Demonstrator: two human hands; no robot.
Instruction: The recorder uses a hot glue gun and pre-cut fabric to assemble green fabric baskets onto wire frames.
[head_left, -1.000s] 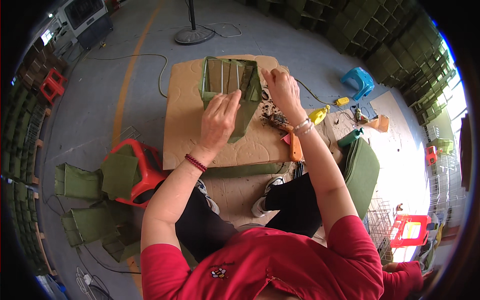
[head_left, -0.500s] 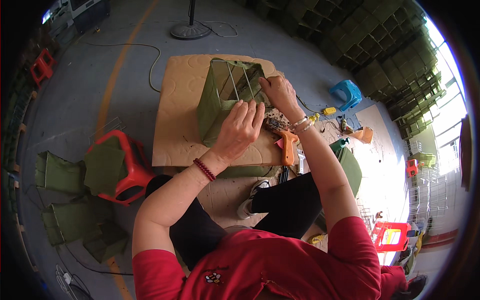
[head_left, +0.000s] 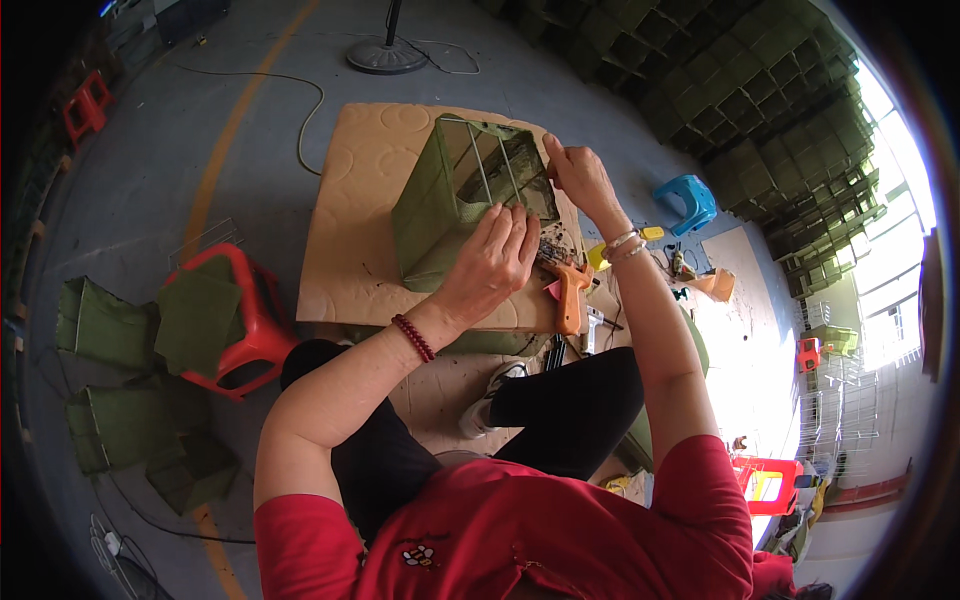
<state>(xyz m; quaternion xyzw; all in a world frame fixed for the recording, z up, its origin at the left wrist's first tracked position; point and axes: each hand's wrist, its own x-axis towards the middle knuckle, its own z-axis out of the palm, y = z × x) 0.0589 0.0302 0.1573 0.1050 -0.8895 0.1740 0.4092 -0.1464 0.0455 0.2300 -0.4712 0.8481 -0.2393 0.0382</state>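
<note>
An open-topped green fabric box (head_left: 425, 240) with thin metal rods across its mouth stands on a cardboard-covered surface in front of me. My left hand (head_left: 490, 255) is closed over its near rim, fingertips bent onto the edge. At the right rim, near the far corner, my right hand (head_left: 585, 185) is closed against the edge; its thumb side points away from me, and the other fingertips are partly hidden. An orange-handled tool (head_left: 572, 295) lies on the cardboard (head_left: 345, 215) just right of the box, beside dark crumbs.
Left of me is a red stool (head_left: 255, 335) with a green fabric piece (head_left: 198, 318) on it, and more green fabric boxes (head_left: 105, 325) lie on the floor. A blue stool (head_left: 688, 203) stands to the right. Stacked green boxes (head_left: 750, 90) fill the far right.
My right hand has shifted outward along the right rim, and its thumb no longer laps over the box's mouth. The box sits slightly farther right in view. My left hand stays on the near rim.
</note>
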